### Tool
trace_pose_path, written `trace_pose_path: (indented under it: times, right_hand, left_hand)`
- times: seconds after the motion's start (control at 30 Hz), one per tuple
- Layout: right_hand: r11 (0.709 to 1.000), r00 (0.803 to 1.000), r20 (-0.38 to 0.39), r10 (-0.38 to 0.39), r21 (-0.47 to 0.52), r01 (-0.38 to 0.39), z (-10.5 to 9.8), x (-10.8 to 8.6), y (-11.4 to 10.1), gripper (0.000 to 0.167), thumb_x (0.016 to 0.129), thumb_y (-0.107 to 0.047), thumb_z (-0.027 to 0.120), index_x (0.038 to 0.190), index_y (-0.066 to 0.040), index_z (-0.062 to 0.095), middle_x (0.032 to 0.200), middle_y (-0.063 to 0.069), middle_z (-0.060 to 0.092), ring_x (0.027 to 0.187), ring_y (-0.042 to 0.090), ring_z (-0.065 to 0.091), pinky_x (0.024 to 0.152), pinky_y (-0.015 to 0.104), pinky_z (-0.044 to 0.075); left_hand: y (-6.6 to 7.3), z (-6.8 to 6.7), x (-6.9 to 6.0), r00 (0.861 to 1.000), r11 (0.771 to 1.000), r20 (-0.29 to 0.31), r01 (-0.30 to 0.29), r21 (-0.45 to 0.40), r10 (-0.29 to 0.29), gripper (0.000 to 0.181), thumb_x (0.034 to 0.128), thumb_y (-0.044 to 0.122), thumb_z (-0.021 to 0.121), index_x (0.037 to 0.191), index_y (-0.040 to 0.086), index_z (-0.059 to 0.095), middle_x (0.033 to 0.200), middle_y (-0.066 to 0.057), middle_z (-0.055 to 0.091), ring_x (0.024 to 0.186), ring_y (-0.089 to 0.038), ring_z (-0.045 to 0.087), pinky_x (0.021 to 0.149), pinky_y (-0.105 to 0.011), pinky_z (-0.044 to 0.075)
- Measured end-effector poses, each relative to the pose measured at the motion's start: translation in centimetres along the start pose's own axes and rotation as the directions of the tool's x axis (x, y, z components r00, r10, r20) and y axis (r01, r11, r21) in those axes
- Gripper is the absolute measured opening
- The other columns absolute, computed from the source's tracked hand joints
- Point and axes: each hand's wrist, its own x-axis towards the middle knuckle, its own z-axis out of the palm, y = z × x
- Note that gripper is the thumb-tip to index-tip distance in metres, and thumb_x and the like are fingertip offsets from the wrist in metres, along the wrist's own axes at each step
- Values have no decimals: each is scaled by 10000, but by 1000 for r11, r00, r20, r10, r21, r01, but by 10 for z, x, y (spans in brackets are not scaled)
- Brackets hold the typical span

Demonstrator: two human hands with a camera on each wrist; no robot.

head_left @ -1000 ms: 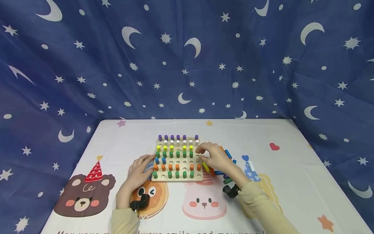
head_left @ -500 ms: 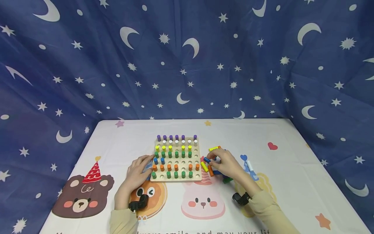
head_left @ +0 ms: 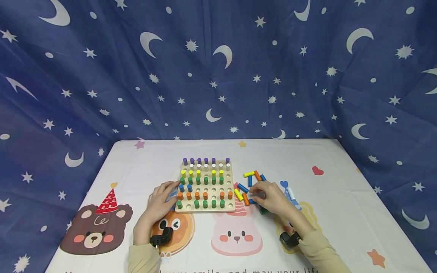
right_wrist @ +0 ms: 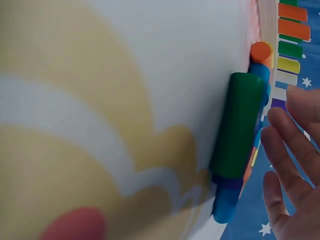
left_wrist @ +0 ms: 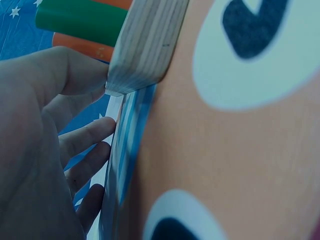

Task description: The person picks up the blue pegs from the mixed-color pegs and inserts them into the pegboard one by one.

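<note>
A wooden pegboard (head_left: 205, 209) carries rows of purple, white, yellow, green, blue and orange pegs, with some holes bare. My left hand (head_left: 161, 203) rests at its left edge; in the left wrist view the thumb of the left hand (left_wrist: 35, 125) touches the board's side (left_wrist: 150, 50) and the fingers are extended. To the right of the board, my right hand (head_left: 271, 197) hovers at the pile of loose pegs, fingers bent and no peg seen between them. The right wrist view shows the right hand (right_wrist: 295, 165) beside a green peg (right_wrist: 237, 125), fingers relaxed.
Loose blue (head_left: 250, 181), yellow (head_left: 249, 174) and orange (head_left: 246, 199) pegs lie between the board and my right hand. A white peg (head_left: 291, 193) lies apart, right of the pile. A starry blue curtain (head_left: 218, 76) stands behind the table (head_left: 164, 151).
My right hand went from the board's right edge to the loose pegs, moved a blue peg there, then drew slightly right and away from it. My left hand stayed at the board.
</note>
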Motion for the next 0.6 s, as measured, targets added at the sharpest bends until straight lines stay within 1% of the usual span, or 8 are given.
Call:
trace_pose_path:
  times: [0.17, 0.27, 0.47, 0.6]
  right_hand:
    - [1000, 1000, 21, -11, -17, 12, 3, -3, 4, 228, 784, -100, 767, 984, -186, 701, 958, -77, 681, 856, 83, 579, 859, 359, 464]
    - [999, 999, 29, -28, -27, 29, 4, -4, 6, 229, 780, -106, 771, 978, -192, 696, 953, -85, 682, 859, 67, 587, 880, 385, 468]
    - [999, 999, 40, -22, -45, 23, 7, -5, 7, 232, 769, -122, 787, 969, -195, 694, 932, -89, 679, 840, 75, 573, 898, 387, 438]
    - [996, 999, 50, -14, -87, 18, 7, -4, 7, 233, 766, -142, 791, 968, -208, 694, 916, -109, 651, 841, 65, 540, 885, 369, 394]
  left_hand:
    - [0, -1, 0, 1000, 1000, -1, 3, 2, -3, 534, 958, 237, 511, 1477, 200, 393, 1510, -118, 342, 1370, -369, 255, 1053, -612, 215]
    - [1, -1, -1, 1000, 1000, -5, -3, 4, 3, 532, 958, 238, 512, 1476, 199, 396, 1507, -119, 347, 1365, -368, 265, 1054, -616, 214]
    - [2, -1, -1, 1000, 1000, -7, -6, 1, 6, 530, 958, 236, 512, 1474, 195, 400, 1504, -122, 352, 1365, -370, 268, 1060, -624, 207]
    - [2, -1, 0, 1000, 1000, -1, 2, -3, -2, 531, 959, 234, 507, 1477, 200, 394, 1506, -117, 347, 1375, -368, 260, 1074, -625, 192]
